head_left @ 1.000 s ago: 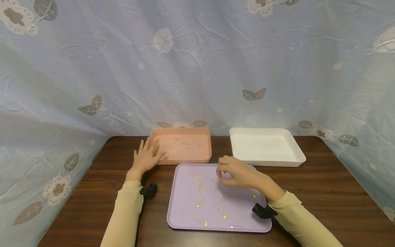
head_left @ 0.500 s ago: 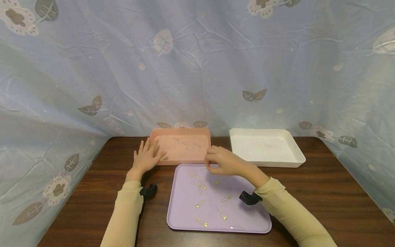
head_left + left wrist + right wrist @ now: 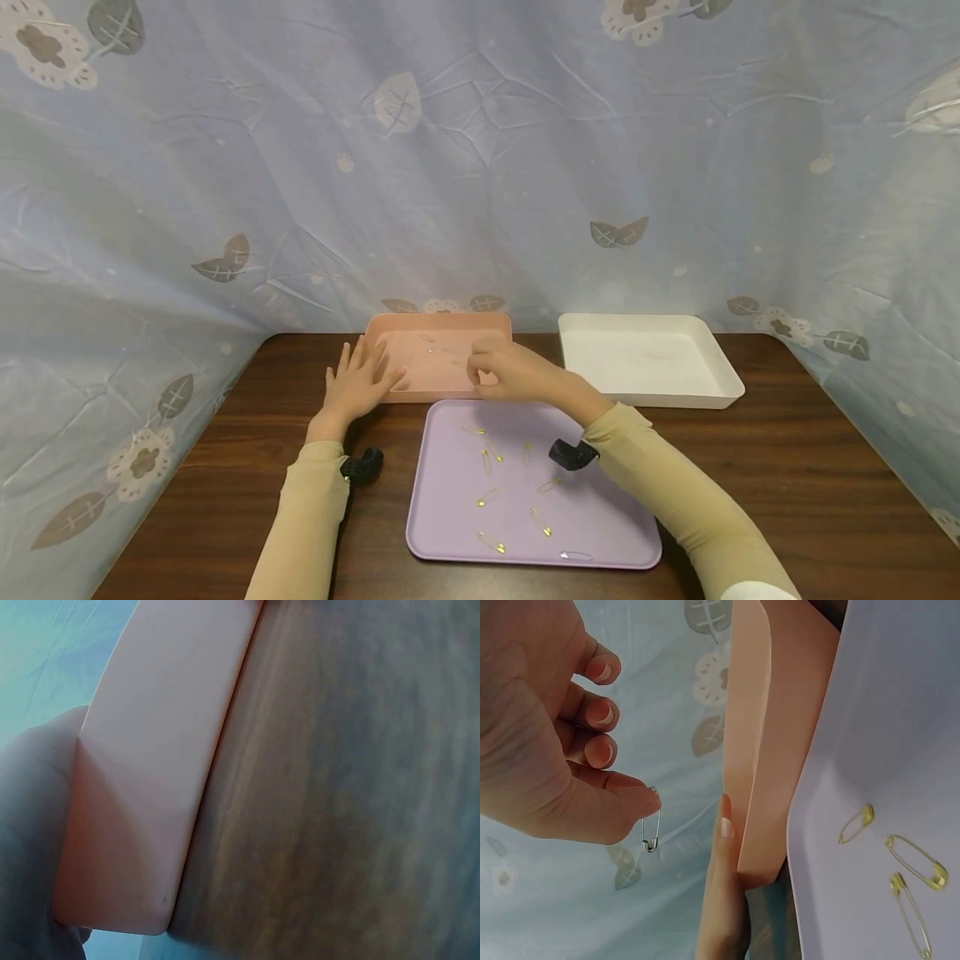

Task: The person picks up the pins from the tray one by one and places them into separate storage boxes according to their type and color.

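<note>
Between thumb and forefinger, my right hand (image 3: 517, 371) pinches a silver safety pin (image 3: 651, 846), which hangs down with its cap lowest in the right wrist view. That hand is over the right side of the pink tray (image 3: 435, 397), where several silver safety pins (image 3: 427, 338) lie on the floor. My left hand (image 3: 352, 387) rests at the tray's left side, fingers spread and straight. Nearer me, the purple tray (image 3: 450, 521) bears several gold safety pins (image 3: 500, 547) and one silver safety pin (image 3: 565, 554) close to its front rim.
A white tray (image 3: 667, 400) stands at the back right, with a gap of brown table (image 3: 787, 467) between it and the pink one. Behind the trays hangs a pale blue curtain (image 3: 480, 208) with leaf and flower prints.
My right hand has travelled left and away from me, carrying the silver safety pin from above the purple tray to above the pink tray. The left hand has stayed put.
</note>
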Demonstrator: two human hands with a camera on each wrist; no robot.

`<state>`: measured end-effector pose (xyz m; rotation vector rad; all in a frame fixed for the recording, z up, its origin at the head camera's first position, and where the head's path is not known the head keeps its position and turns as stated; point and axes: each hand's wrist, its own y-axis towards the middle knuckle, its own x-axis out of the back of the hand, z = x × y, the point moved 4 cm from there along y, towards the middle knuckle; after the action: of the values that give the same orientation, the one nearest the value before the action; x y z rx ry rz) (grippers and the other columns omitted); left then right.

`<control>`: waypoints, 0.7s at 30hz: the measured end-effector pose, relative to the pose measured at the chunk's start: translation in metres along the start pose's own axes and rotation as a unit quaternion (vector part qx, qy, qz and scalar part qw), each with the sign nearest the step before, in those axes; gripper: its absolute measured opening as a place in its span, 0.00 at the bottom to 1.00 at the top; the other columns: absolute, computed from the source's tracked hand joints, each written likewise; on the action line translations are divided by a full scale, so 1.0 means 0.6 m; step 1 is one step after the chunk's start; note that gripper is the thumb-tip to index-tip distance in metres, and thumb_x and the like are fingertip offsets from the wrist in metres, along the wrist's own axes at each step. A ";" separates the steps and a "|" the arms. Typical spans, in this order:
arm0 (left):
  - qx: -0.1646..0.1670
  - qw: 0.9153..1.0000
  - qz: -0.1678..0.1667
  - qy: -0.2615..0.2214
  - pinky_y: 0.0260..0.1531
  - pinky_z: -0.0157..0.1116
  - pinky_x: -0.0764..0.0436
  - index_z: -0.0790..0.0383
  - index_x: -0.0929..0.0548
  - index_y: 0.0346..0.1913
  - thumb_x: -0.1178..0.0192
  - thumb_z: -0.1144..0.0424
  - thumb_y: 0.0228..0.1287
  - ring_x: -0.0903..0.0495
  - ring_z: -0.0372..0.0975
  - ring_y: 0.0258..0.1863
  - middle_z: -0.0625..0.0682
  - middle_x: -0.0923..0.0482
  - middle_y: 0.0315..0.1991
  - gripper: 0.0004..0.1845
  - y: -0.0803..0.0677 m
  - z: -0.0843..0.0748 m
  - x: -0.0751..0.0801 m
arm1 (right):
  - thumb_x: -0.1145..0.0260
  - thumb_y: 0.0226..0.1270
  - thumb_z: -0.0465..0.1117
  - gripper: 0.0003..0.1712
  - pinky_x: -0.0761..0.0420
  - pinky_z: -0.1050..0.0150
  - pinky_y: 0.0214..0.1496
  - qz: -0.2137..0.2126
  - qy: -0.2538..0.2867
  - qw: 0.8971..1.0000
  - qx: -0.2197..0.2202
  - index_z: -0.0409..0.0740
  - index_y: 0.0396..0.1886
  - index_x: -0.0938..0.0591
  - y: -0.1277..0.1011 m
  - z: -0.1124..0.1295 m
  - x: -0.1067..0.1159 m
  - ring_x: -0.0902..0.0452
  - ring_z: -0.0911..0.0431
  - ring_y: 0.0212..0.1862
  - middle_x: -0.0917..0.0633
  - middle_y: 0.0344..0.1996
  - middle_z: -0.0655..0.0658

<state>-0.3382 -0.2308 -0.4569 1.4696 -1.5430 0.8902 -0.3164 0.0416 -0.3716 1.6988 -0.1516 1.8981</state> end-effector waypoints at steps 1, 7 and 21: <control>0.000 1.000 0.000 0.000 0.65 0.72 0.61 0.47 0.52 0.78 0.57 0.29 0.65 0.69 0.60 0.78 0.61 0.65 0.79 0.45 0.000 0.000 0.000 | 0.35 0.58 0.37 0.03 0.28 0.67 0.40 0.001 -0.001 1.000 -0.001 0.50 0.27 0.21 0.005 -0.001 -0.001 0.32 0.59 0.35 0.26 0.28 0.51; 0.000 1.000 0.001 0.002 0.65 0.72 0.61 0.47 0.52 0.78 0.57 0.29 0.65 0.69 0.60 0.77 0.61 0.65 0.79 0.45 0.001 0.001 -0.001 | 0.36 0.57 0.35 0.04 0.27 0.68 0.38 -0.001 -0.002 1.000 0.005 0.48 0.26 0.21 0.039 -0.016 -0.006 0.31 0.59 0.33 0.22 0.28 0.47; 0.003 1.000 0.000 0.004 0.66 0.72 0.60 0.46 0.52 0.78 0.57 0.27 0.64 0.69 0.60 0.78 0.61 0.65 0.79 0.45 0.002 0.002 -0.001 | 0.36 0.59 0.36 0.02 0.28 0.67 0.38 0.045 -0.023 0.998 -0.034 0.46 0.28 0.21 0.109 -0.040 -0.046 0.32 0.59 0.33 0.21 0.32 0.47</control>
<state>-0.3393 -0.2315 -0.4579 1.4671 -1.5364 0.9006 -0.3687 -0.0106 -0.3832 1.7167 -0.3120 1.8959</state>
